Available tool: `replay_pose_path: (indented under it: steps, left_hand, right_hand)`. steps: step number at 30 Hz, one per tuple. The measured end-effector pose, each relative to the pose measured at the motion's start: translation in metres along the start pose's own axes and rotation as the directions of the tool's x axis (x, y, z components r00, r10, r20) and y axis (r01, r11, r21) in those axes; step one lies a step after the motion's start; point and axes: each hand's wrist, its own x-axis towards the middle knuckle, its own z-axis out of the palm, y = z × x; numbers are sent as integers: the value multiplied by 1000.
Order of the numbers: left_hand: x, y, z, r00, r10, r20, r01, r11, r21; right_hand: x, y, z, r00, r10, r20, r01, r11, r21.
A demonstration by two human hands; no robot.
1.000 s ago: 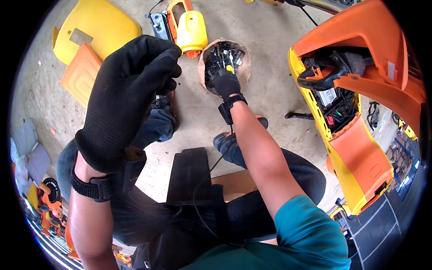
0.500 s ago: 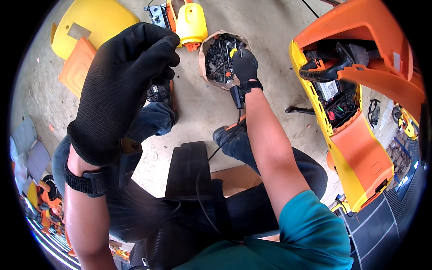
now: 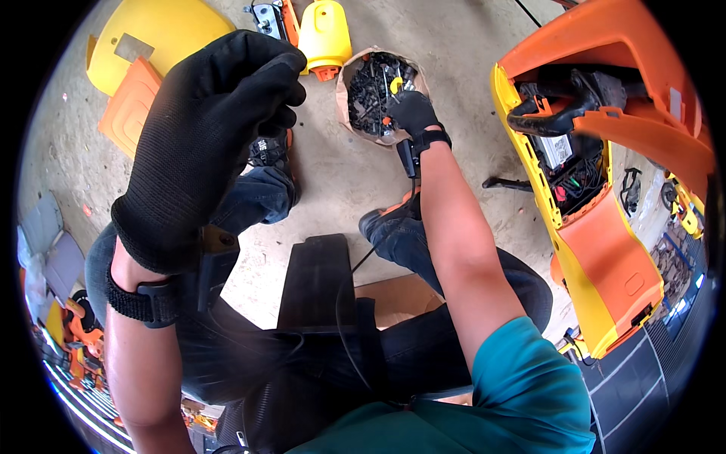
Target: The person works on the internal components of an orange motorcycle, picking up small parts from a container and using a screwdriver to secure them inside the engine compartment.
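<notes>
My left hand (image 3: 200, 144), in a black knit glove, is raised close to the camera on the left. Its fingers are curled in and pressed together; whatever may be between them is hidden. My right hand (image 3: 414, 112), gloved in black too, reaches over the right side of a brown paper sack (image 3: 344, 113). Inside the sack lies a heap of small black fasteners (image 3: 367, 83) with a few orange bits. Beside my right fingertips is a small yellow piece (image 3: 395, 85). Those fingers are bent down among the parts, and I cannot make out what they grip.
A yellow and orange scooter-like body (image 3: 597, 250) stands at the right, wiring exposed. Yellow panel (image 3: 162, 26) and orange panel (image 3: 130, 106) lie at the far left. A yellow cover (image 3: 324, 34) is left of the sack. Between my legs is a dark board (image 3: 314, 280).
My right hand has shifted slightly to the right at the sack and its wrist has turned a little. My left hand stays raised and curled, almost unmoved.
</notes>
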Motion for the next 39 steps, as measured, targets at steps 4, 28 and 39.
replay_pose_path:
  steps: [4, 28, 39]
  left_hand:
    - [0, 3, 1, 1000, -2, -6, 2, 1000, -2]
    - [-3, 4, 4, 999, -11, -30, 11, 1000, 3]
    - [-4, 8, 4, 1000, -20, -9, 19, 999, -41]
  right_hand:
    - [-5, -2, 7, 999, 19, 42, -21, 998, 67]
    - [-28, -33, 25, 975, -13, -220, -40, 971, -236]
    - [-27, -25, 39, 962, -102, -252, 29, 960, -278]
